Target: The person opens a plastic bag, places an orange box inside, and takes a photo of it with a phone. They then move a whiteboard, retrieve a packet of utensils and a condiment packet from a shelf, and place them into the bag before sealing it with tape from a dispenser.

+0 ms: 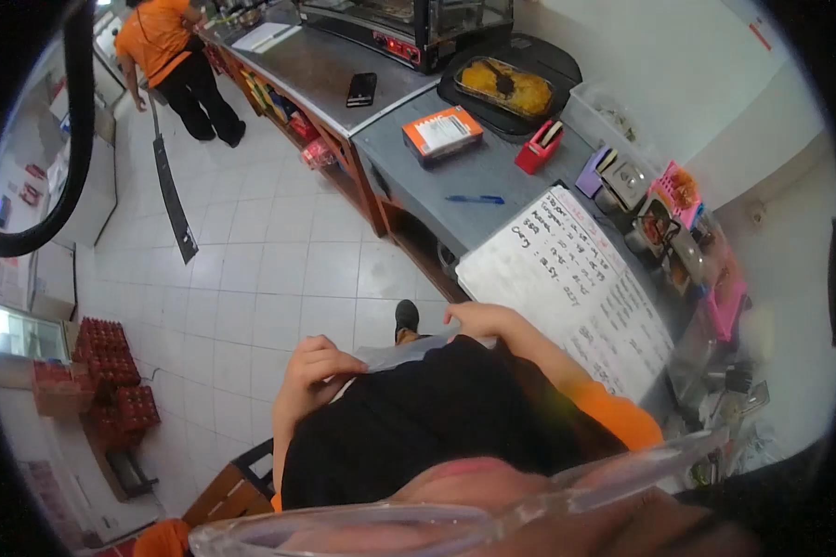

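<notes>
A piece of translucent plastic (404, 354), perhaps a bag, stretches across the front of my black apron (427, 408). At its left end, the fingers of my left hand (314, 373) are curled onto it. My right hand (481, 320) is at the other end, its thumb sticking up and its other fingers partly hidden behind the apron and plastic. Close beside my right forearm lies a whiteboard (567, 288) with handwriting, on the counter. My shoe (406, 317) shows on the floor beyond the plastic.
On the counter (409, 172) are a blue pen (475, 199), an orange box (442, 133), a red tape dispenser (539, 147), a food tray (506, 88) and a phone (361, 90). Another person (172, 56) stands at the far left. Red crates (110, 353) are stacked left.
</notes>
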Tool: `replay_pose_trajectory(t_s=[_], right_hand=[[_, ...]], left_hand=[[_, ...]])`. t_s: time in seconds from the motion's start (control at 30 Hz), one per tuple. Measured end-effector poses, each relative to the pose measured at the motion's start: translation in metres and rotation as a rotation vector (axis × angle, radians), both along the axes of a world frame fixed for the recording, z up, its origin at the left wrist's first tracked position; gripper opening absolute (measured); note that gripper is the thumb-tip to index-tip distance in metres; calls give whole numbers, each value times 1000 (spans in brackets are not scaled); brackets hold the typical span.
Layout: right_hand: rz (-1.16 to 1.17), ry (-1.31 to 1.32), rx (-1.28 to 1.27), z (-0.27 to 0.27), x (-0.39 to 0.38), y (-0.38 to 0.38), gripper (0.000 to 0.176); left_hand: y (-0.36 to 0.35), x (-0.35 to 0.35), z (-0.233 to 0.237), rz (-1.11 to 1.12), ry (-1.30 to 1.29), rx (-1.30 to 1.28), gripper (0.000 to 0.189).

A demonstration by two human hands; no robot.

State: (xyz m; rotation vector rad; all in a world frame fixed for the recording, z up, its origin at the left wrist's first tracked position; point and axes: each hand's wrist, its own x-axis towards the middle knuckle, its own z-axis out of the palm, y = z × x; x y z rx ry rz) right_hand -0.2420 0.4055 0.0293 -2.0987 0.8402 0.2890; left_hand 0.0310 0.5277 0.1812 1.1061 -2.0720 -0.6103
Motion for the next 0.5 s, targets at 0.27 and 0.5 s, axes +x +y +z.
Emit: replay_pose_trajectory(t_s=[0.27, 0.5], right_hand=[[-434, -652, 377, 34, 73, -131, 36], [-802, -344, 700, 17, 106, -149, 55]], left_hand=[[-123, 68, 6, 173, 13, 130, 19], [-207, 77, 12, -30, 100, 249, 15]])
